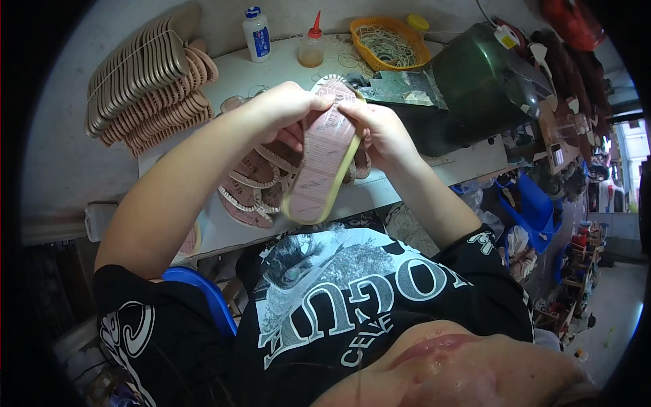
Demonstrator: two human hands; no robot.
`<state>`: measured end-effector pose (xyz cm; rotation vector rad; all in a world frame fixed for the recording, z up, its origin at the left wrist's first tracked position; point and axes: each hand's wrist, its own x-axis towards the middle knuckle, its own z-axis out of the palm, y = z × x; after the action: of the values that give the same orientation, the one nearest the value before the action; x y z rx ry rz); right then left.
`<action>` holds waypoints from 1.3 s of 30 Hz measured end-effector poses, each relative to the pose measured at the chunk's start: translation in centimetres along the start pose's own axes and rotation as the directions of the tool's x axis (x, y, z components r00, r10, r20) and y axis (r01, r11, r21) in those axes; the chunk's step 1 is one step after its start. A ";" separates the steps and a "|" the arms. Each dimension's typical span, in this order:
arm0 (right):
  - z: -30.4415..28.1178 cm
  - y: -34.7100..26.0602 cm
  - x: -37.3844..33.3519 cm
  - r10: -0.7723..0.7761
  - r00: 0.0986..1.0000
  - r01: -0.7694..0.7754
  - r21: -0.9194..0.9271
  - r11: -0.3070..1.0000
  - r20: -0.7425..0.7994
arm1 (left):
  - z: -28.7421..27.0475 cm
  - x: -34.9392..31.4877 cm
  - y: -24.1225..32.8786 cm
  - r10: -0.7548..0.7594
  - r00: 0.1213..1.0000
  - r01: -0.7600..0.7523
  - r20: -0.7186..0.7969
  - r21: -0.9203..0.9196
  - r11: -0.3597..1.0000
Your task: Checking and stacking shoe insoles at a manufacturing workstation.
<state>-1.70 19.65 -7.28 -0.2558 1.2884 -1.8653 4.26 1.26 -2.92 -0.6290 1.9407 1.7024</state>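
Note:
A pinkish shoe insole (324, 159) with a pale yellow edge is held up over the front of the white table. My left hand (290, 112) grips its far end from the left side, the thumb pressing on its striped face. From the right, my right hand (385, 132) pinches the same end, its thumb close to the left one. Pleated white edging shows at the insole's far tip. Beneath and to the left of it lie several loose insoles (247, 198) with pleated rims, partly hidden by my left arm.
At the far left stand bundled stacks of insoles (139, 85). Behind my hands are a white bottle (258, 37), a red-tipped glue bottle (312, 53) and an orange basket (359, 51) of bands. A dark green machine (475, 74) occupies the right; a blue bin (525, 207) sits below it.

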 end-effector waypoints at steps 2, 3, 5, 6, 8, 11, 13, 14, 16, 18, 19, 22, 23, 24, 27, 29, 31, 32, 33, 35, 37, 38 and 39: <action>0.0 -0.4 -1.6 0.096 0.993 -0.084 -0.151 0.985 0.074 | 0.3 -0.1 0.0 -0.025 1.000 0.025 -0.015 -0.015 1.000; -0.3 -0.7 -2.4 0.160 0.982 -0.139 -0.188 0.972 0.101 | 0.3 -0.2 0.1 -0.024 1.000 0.024 -0.012 -0.018 1.000; -1.0 0.2 -2.8 0.148 0.985 -0.122 -0.247 0.961 0.090 | 0.3 -0.3 0.4 -0.032 0.999 0.032 -0.002 -0.037 0.999; -1.2 0.4 -2.8 0.109 0.992 -0.091 -0.249 0.964 0.062 | 0.2 -0.4 0.6 -0.031 1.000 0.031 0.005 -0.042 0.999; -0.6 0.0 -2.7 0.051 0.998 -0.044 -0.202 0.978 0.030 | -0.5 -0.6 1.3 -0.033 0.996 0.029 0.077 0.055 0.998; -0.7 -0.4 -1.5 0.001 1.000 -0.001 -0.146 0.989 0.001 | -1.4 0.2 1.7 -0.003 0.999 -0.004 0.053 0.125 0.992; -0.8 0.0 -0.2 -0.009 1.000 0.011 -0.112 0.994 0.020 | -1.8 0.8 1.2 0.039 0.999 -0.037 -0.021 0.102 0.994; -0.9 0.0 0.1 -0.005 1.000 0.007 -0.112 0.994 0.019 | -1.9 1.0 1.1 0.036 0.999 -0.034 -0.020 0.100 0.994; -1.0 -0.3 0.4 0.019 1.000 -0.018 -0.062 0.998 0.015 | -1.8 1.0 1.0 0.065 0.994 -0.058 -0.087 0.074 0.996; -1.6 -0.5 0.1 0.037 0.997 -0.034 -0.042 0.999 0.069 | -1.6 1.0 0.9 0.060 0.992 -0.050 -0.113 0.085 0.995; -2.3 0.3 -0.6 0.038 0.999 -0.034 -0.109 0.993 0.031 | -1.6 1.3 0.9 0.076 0.991 -0.072 -0.114 0.040 0.997; -1.4 2.1 -3.8 0.145 0.989 -0.132 -0.242 0.961 0.036 | -1.9 2.1 0.6 0.099 0.988 -0.103 -0.121 -0.028 0.994; -1.1 2.2 -4.5 0.231 0.968 -0.210 -0.188 0.959 0.100 | -2.0 2.1 0.6 0.094 0.985 -0.097 -0.144 -0.015 0.995; -1.0 2.1 -5.2 0.309 0.938 -0.288 -0.139 0.947 0.159 | -2.0 2.1 0.7 0.092 0.983 -0.094 -0.160 -0.002 0.996; 0.0 2.0 -5.6 0.224 0.973 -0.221 -0.047 0.974 0.059 | -2.4 2.3 1.2 0.073 0.983 -0.077 -0.171 -0.019 0.997; 0.9 1.9 -5.2 0.161 0.987 -0.161 -0.005 0.987 0.012 | -3.3 2.9 1.2 0.038 0.990 -0.043 -0.137 -0.036 0.998; 1.1 2.6 -4.5 0.125 0.992 -0.124 0.047 0.991 -0.017 | -4.3 3.7 1.5 -0.022 0.994 0.019 -0.108 -0.030 0.999; 1.0 2.8 -4.1 0.093 0.995 -0.089 0.091 0.992 -0.043 | -4.7 4.3 1.8 -0.025 0.995 0.022 -0.102 -0.032 0.999; 1.4 2.5 -3.7 0.065 0.996 -0.059 0.094 0.994 -0.067 | -5.2 4.7 2.2 -0.047 0.997 0.047 -0.067 0.002 0.999; 2.1 1.8 -3.0 0.061 0.994 -0.051 0.112 0.992 -0.095 | -6.1 5.4 2.6 -0.064 0.996 0.070 -0.058 0.100 0.993; 2.6 1.5 -2.3 0.035 0.991 -0.018 0.130 0.991 -0.127 | -7.6 6.2 3.0 -0.048 0.994 0.076 -0.099 0.300 0.951; 2.7 1.3 -1.8 0.036 0.990 -0.018 0.131 0.991 -0.136 | -8.2 6.6 3.6 -0.044 0.994 0.082 -0.104 0.394 0.915; 2.7 1.1 -1.3 0.038 0.990 -0.019 0.142 0.990 -0.138 | -8.6 6.7 4.4 0.070 0.987 0.019 -0.143 0.540 0.842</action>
<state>1.25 18.60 -6.62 -0.0321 1.2396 -1.9678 -4.16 -6.94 -2.80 -0.5279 2.4074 1.0476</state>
